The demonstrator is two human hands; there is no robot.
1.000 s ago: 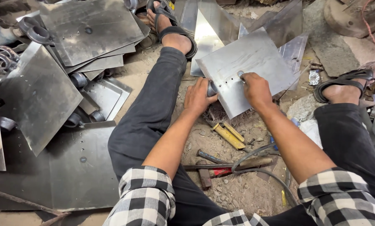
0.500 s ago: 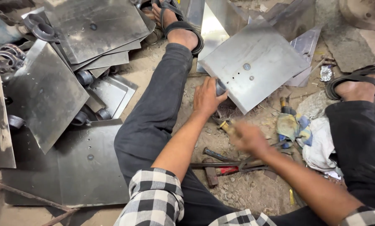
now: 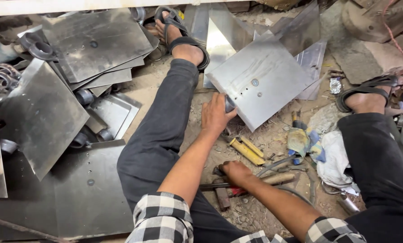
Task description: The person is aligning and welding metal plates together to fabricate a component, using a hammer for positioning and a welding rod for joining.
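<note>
Sitting on the dirt ground with both legs spread, the person keeps the work between the knees, where both arms reach it easily. The left hand is closed around the near corner of a square grey steel sheet with small drilled holes; its fingers curl under the edge, so the sheet stays tilted and raised a little above the ground, and does not slide. The right hand is low, near the person's body, and is closed on the wooden handle of a hammer with a dark iron head, which lies among other tools. A yellow flat tool rests between the two hands, near to both. A crumpled cloth in white, blue and yellow lies to the right, beside the right leg. To the left, well apart from the hands, a pile of similar grey steel sheets is stacked loosely, one over another, next to the left leg.
</note>
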